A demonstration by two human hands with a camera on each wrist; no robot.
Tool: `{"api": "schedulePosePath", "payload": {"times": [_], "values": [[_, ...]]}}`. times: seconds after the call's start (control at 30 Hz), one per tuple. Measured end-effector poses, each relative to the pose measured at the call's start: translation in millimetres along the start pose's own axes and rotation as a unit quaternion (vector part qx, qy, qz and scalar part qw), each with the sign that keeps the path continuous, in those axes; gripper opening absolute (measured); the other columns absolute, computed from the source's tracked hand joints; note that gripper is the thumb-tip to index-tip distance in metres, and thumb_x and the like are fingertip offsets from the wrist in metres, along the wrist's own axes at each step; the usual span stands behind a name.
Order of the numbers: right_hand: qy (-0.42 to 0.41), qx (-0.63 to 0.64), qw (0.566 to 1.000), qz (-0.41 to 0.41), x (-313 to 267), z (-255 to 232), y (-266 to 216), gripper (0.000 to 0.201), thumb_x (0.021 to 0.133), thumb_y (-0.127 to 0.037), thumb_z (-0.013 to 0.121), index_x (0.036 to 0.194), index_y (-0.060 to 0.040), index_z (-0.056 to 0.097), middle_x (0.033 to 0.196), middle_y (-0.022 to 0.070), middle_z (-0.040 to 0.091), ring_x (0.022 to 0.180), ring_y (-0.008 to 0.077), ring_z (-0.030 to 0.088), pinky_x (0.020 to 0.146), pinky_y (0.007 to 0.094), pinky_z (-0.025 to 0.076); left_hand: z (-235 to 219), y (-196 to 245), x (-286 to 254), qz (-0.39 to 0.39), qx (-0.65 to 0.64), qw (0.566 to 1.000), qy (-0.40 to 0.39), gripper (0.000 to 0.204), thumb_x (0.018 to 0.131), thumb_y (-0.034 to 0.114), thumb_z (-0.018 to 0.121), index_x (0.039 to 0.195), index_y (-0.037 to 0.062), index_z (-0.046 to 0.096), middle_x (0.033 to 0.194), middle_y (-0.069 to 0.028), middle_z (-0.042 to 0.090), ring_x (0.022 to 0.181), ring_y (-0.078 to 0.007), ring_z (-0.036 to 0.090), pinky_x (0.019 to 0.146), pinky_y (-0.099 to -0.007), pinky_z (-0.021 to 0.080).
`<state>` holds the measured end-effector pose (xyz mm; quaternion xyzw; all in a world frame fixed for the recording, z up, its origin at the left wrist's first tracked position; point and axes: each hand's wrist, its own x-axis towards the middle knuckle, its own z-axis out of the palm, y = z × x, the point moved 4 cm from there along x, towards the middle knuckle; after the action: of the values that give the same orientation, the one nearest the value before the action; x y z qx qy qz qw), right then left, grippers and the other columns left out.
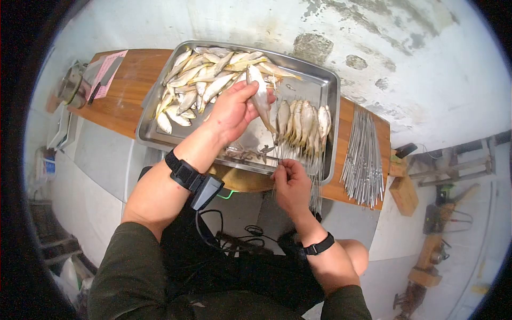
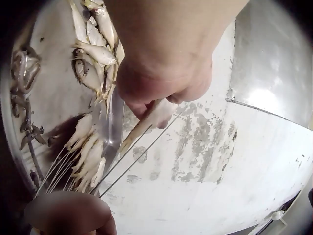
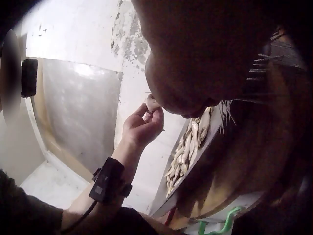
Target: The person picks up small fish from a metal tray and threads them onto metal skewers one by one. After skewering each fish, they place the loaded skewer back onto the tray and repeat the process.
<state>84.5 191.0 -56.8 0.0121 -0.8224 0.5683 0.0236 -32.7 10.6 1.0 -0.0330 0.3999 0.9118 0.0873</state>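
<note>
My left hand (image 1: 234, 112) holds a pale, yellowish-tailed fish (image 1: 260, 96) over the metal tray (image 1: 314, 82), its tail pointing down toward my right. Thumb and fingers of my right hand (image 1: 293, 186) pinch a pair of thin metal skewers (image 2: 142, 153) at the tray's front edge. In the left wrist view these skewers slant up to the held fish; their tips are hidden near the left hand. Beside them in the tray lies a row of skewered fish (image 1: 305, 121), skewer ends toward me. Loose fish (image 1: 210, 74) are heaped in the tray's left half.
Dark stringy scraps (image 1: 250, 153) lie at the tray's front. A bundle of metal skewers (image 1: 364, 160) rests on the wooden table (image 1: 136, 80) at right. A knife (image 1: 106, 76) lies on pink paper at left. The stained wall (image 1: 256, 24) stands close behind the tray.
</note>
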Motion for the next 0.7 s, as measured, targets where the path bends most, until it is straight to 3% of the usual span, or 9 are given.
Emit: {"api": "schedulePosePath", "payload": {"times": [0.23, 0.57, 0.7], "values": [[-0.004, 0.024, 1.000, 0.009, 1.9, 1.7, -1.6, 0.011, 0.092, -0.007, 0.053, 0.099, 0.0021, 0.054, 0.076, 0.0040, 0.060, 0.068, 0.0081, 0.056, 0.063, 0.0222, 0.046, -3.1, 8.2, 3.1, 0.033, -0.011, 0.999, 0.025, 0.023, 0.097, 0.018, 0.046, 0.110, -0.0006, 0.052, 0.104, -0.0133, 0.063, 0.098, -0.0223, 0.063, 0.090, -0.0326, 0.051], [-0.005, 0.021, 1.000, 0.007, 2.4, 3.6, 1.1, 0.012, 0.093, -0.008, 0.052, 0.099, 0.0020, 0.053, 0.074, 0.0037, 0.060, 0.067, 0.0076, 0.055, 0.062, 0.0222, 0.045, -0.4, 4.6, 0.9, 0.003, -0.002, 1.000, 0.014, 0.022, 0.097, 0.017, 0.047, 0.107, -0.0010, 0.053, 0.100, -0.0111, 0.064, 0.092, -0.0195, 0.063, 0.085, -0.0323, 0.051], [-0.009, 0.008, 1.000, 0.011, 3.3, 2.5, -1.6, 0.011, 0.092, -0.007, 0.053, 0.099, 0.0019, 0.053, 0.074, 0.0034, 0.060, 0.067, 0.0072, 0.054, 0.061, 0.0219, 0.045, -3.2, 10.2, 2.9, 0.031, -0.018, 0.999, 0.024, 0.024, 0.098, 0.018, 0.046, 0.109, -0.0018, 0.052, 0.104, -0.0136, 0.063, 0.096, -0.0226, 0.063, 0.089, -0.0338, 0.052]]}}
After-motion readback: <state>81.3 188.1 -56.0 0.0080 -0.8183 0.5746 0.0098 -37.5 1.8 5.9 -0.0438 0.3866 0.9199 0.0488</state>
